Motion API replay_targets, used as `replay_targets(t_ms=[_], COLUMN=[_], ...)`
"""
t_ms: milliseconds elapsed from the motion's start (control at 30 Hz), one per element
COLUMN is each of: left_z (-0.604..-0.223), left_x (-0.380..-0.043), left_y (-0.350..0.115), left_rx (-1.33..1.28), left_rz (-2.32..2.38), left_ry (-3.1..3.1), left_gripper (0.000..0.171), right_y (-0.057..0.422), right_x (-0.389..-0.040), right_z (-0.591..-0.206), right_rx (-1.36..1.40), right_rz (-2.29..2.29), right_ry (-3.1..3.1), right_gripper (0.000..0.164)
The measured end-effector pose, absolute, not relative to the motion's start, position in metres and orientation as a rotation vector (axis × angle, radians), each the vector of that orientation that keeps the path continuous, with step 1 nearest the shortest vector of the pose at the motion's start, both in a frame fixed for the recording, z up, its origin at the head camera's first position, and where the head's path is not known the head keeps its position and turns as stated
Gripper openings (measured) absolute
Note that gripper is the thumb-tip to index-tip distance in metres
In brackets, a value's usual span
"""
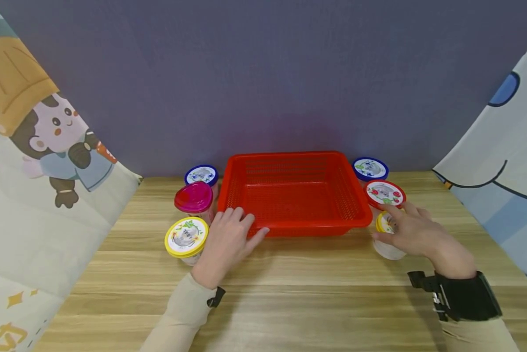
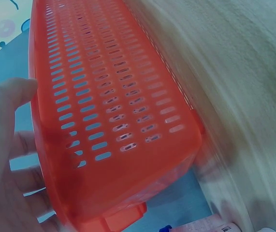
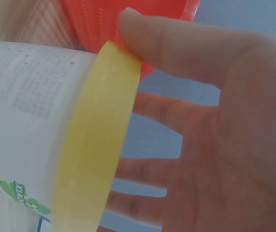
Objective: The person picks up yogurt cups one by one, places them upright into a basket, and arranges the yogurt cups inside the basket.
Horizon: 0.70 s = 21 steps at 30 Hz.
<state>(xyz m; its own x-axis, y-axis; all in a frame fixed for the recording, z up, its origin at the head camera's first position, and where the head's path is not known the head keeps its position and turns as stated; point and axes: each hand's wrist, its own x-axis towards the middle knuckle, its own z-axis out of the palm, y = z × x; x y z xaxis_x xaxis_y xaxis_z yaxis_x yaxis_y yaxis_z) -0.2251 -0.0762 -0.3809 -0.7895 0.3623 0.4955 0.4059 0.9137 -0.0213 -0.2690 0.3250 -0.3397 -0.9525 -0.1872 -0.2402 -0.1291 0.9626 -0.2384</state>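
Observation:
My left hand [image 1: 228,239] is at the front left corner of a red plastic basket [image 1: 285,231]. In the left wrist view its thumb is by the rim, with the other fingers partly hidden beyond it; firm contact is unclear. Beside this hand stands a jar with a yellow lid [image 1: 186,237]. My right hand [image 1: 415,232] is spread around another jar's yellow lid [image 3: 96,140], thumb on one side and loosely extended fingers on the other. The palm is apart from that lid. Just behind it is a red-lidded jar [image 1: 384,193].
A pink-lidded jar [image 1: 194,197] and a blue-lidded jar [image 1: 201,174] stand left of the basket. Another blue-lidded jar [image 1: 370,168] is at its back right. A grey-blue panel [image 1: 285,78] rises behind the wooden table [image 1: 298,303], with printed cloths on both sides.

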Motion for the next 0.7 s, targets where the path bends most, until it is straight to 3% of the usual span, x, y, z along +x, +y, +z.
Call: replay_targets(t_ms=[700], left_z=[-0.3802], left_x=[-0.2257], left_y=[-0.0759], left_rx=[-0.547], left_rz=[-0.124], left_ry=[-2.590], left_gripper=[0.043], right_y=[0.3308], right_x=[-0.2723], right_z=[-0.3432], right_rx=[-0.238], right_rz=[-0.292], right_ry=[2.872], right_gripper=[0.090])
